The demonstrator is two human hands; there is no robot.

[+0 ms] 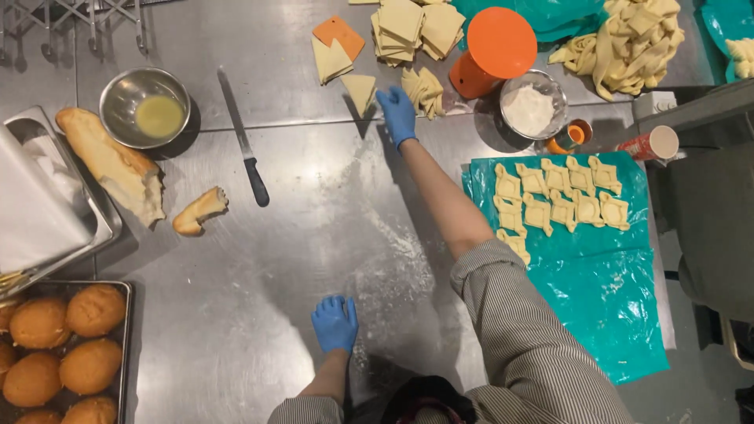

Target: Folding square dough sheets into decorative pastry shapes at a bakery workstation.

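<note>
The fingers (390,98) of the right hand (397,116), in a blue glove, stretch out together and reach just short of a pale yellow triangle of folded dough (360,91); whether they touch its edge cannot be told. The dough triangle lies flat on the floured steel desk (314,228), just left of the right hand. The left hand (335,322), also gloved in blue, rests palm-down on the desk well below the triangle, fingers slightly spread and holding nothing.

The piece looks thin, soft and light, likely to stretch or tear if pinched hard; a gentle hold along its folded edge or a lift from underneath would seem safest.

Above the triangle sit a second folded piece (331,60) on an orange scraper (339,33) and a stack of square dough sheets (415,28). To its right stand a small heap of folded dough (424,90), an orange plastic container (493,51) and a steel bowl of white flour (531,105). Further right and below, shaped pastries (561,200) line a teal plastic sheet (605,306). To the triangle's left lie a long knife with a black handle (243,141), a steel bowl of yellow liquid (146,107) and a torn bread loaf (114,165).
</note>
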